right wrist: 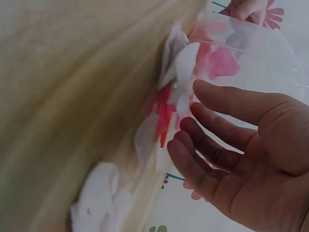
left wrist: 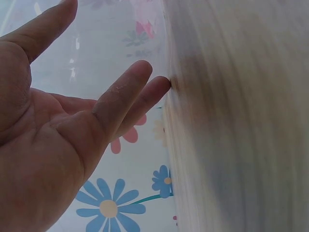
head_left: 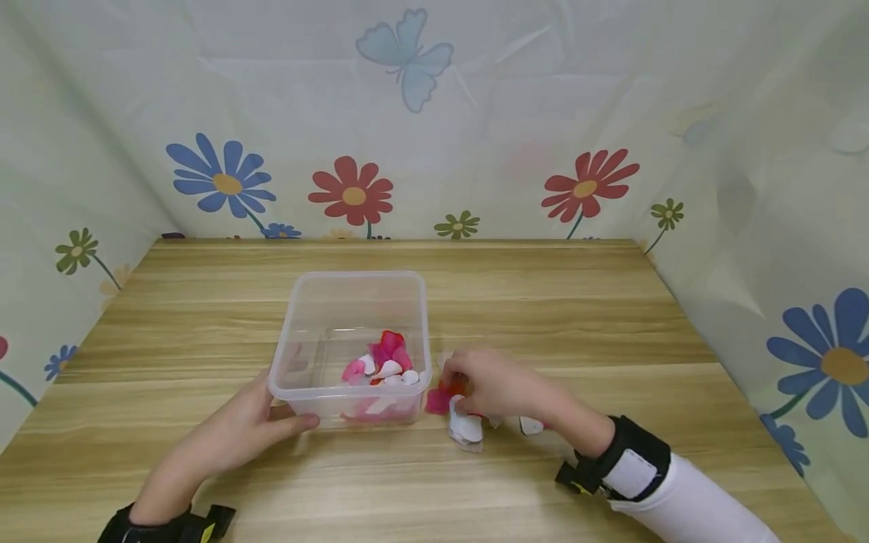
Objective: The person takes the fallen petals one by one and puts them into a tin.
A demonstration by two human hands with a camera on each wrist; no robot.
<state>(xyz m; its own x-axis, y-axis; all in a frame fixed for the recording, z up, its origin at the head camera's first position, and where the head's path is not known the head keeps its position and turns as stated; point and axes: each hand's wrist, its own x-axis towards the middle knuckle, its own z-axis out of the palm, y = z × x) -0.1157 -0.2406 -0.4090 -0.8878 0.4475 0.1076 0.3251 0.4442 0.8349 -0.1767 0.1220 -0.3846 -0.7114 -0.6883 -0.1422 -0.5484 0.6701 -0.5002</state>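
Right hand (head_left: 498,383) down at the loose petals (head_left: 465,426), fingers softly bent, thumb held apart from them, and a stray white petal (head_left: 531,426) lies by its wrist! Just left, the plastic box (head_left: 360,298) puts its right wall between that hand and the pink petals (head_left: 391,345) inside. Left hand (head_left: 234,426), fingers spread, at the box's near left corner. Behind, wooden table (head_left: 543,302) stretches to its back edge, against a flowered curtain (head_left: 489,113).

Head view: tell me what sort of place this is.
Probably a small staged recording booth: a wood-grain table is enclosed on three visible sides by flower-printed sheeting, and black straps circle both wrists.
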